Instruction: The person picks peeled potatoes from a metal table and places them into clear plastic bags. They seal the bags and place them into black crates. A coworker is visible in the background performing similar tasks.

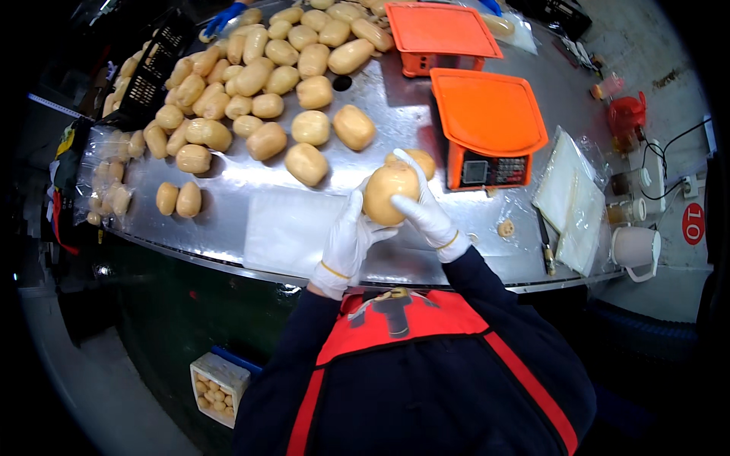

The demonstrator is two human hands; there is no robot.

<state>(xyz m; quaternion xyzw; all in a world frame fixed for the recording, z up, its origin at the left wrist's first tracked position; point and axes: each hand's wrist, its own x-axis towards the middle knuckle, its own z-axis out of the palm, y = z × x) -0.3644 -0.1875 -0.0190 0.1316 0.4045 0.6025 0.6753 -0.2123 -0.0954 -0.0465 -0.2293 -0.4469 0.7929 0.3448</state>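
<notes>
Between my two white-gloved hands I hold a pale, rounded lotus root section (391, 194) above the steel table's near edge. My left hand (346, 239) supports it from the left and below, fingers curved. On its right side and top press the thumb and fingers of my right hand (430, 216). Just beyond it, another lotus root section (423, 163) shows partly. A flat clear plastic bag (285, 230) lies left of my left hand. Single lotus root sections (306, 164) sit ahead and to the left, while a small cut end piece (506, 227) lies to the right.
A large pile of lotus roots (255, 76) covers the far left of the table (365, 91). Two orange scales (487, 114) stand at right. Beyond them lie a knife (546, 243), stacked plastic bags (570, 201) and a white jug (636, 251). A blue-gloved hand (226, 18) reaches in far left.
</notes>
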